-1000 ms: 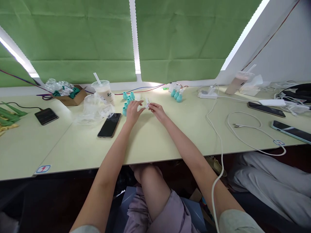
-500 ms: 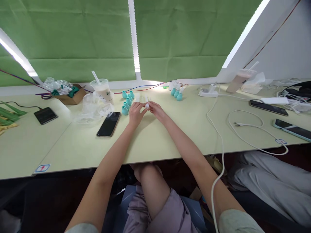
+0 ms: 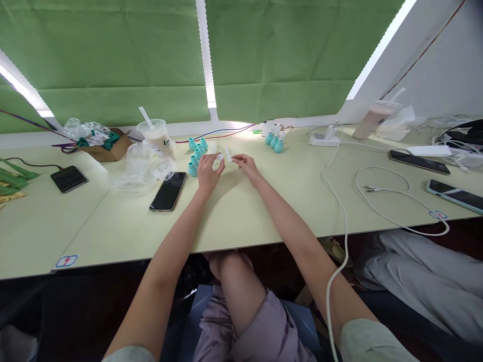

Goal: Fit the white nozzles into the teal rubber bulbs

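My left hand (image 3: 208,173) pinches a small white round piece (image 3: 220,157) between thumb and fingers. Just right of it, my right hand (image 3: 246,165) has its fingertips pressed together beside a row of small translucent white pieces (image 3: 228,152); whether it grips one is too small to make out. Several turquoise bulb-shaped bottles (image 3: 193,161) with open necks stand in a cluster left of and behind my left hand. Further right, three turquoise bulbs (image 3: 274,142) with clear tops stand together near the back of the table.
A black phone (image 3: 168,191) lies left of my left arm, with a crumpled plastic bag (image 3: 138,168) and a drink cup (image 3: 156,137) behind it. A cardboard box (image 3: 113,149) is at back left. A power strip (image 3: 323,141) and white cable (image 3: 341,201) lie on the right.
My hands have moved apart: the right hand has shifted slightly away, towards the translucent pieces. The white piece stays in my left hand, which has drawn a little left.
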The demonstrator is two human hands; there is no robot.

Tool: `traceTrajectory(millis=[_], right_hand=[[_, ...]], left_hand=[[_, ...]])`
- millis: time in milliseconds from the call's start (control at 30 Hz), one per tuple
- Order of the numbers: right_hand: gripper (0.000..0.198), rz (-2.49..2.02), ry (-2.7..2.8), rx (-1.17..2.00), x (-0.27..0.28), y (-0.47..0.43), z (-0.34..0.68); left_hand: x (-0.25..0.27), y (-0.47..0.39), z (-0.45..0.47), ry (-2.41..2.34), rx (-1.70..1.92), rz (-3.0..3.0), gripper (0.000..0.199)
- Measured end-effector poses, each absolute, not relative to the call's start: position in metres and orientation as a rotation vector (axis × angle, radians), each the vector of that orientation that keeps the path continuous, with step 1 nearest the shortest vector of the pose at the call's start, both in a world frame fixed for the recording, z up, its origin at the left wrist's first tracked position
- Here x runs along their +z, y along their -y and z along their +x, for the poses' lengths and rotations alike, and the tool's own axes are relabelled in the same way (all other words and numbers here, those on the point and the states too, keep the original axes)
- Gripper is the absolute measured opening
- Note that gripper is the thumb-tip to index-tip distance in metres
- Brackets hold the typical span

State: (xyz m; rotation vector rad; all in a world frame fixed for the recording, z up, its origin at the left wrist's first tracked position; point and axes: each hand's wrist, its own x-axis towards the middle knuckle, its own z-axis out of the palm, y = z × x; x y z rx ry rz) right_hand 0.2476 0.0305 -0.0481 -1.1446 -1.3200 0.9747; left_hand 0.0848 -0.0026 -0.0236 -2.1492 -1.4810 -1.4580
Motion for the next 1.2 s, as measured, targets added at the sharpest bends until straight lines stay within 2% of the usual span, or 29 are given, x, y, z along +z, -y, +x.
traceTrajectory(millis=[67,133,267,567,733,867,1033,1200], right_hand=[[0.016,-1.391,1.297,0.683,-0.054,-0.040,0.256],[0.022,-1.556,1.372,0.537,-0.058,-0.049,0.261],[0.022,-1.610,1.674,0.347,-0.060,-0.061,0.256],[0.016,-1.655,1.796,0.146,-0.063,-0.079,0.247],[0.010,-1.596,1.733,0.168,-0.057,-0.074,0.245],[0.015,-1.394,1.446,0.397,-0.042,-0.049,0.247],[0.022,-1.086,1.526,0.675,-0.036,0.002,0.258],[0.019,-1.203,1.616,0.619,-0.037,0.029,0.266]], left_hand=[[-0.023,0.001,0.086,1.558,-1.471,-2.153,0.024],[-0.021,-0.001,0.087,1.598,-1.454,-2.166,0.023],[-0.021,-0.001,0.086,1.596,-1.403,-2.183,0.017],[-0.025,-0.006,0.081,1.596,-1.362,-2.252,0.018],[-0.025,-0.007,0.081,1.610,-1.342,-2.293,0.018],[-0.029,-0.008,0.082,1.651,-1.249,-2.410,0.019],[-0.033,-0.005,0.088,1.630,-1.067,-2.610,0.022],[-0.031,0.002,0.094,1.652,-1.006,-2.672,0.014]])
